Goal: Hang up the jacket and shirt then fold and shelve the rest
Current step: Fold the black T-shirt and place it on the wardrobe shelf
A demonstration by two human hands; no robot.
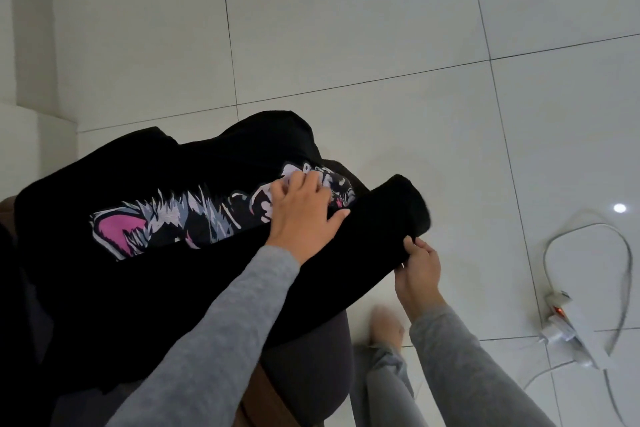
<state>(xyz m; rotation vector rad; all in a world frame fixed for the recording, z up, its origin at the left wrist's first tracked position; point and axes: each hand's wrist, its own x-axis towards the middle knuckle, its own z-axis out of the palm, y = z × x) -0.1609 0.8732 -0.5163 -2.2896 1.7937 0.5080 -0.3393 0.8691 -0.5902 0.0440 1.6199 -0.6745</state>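
Observation:
A black T-shirt (180, 180) with a pink, grey and white cartoon print lies spread over a dark cushioned seat. One side of it is folded over as a long black band running toward the right. My left hand (301, 215) lies flat on the print beside that fold, fingers spread, pressing the cloth. My right hand (419, 267) pinches the lower edge of the folded band near its right end, which hangs past the seat. Both sleeves are grey.
The dark purple-grey seat (311, 367) shows below the shirt, with brown wood under it. White floor tiles (381, 28) fill the background. A white power strip (568, 326) with looping cables lies on the floor at the right. My grey-trousered leg and bare foot (384, 326) stand beside the seat.

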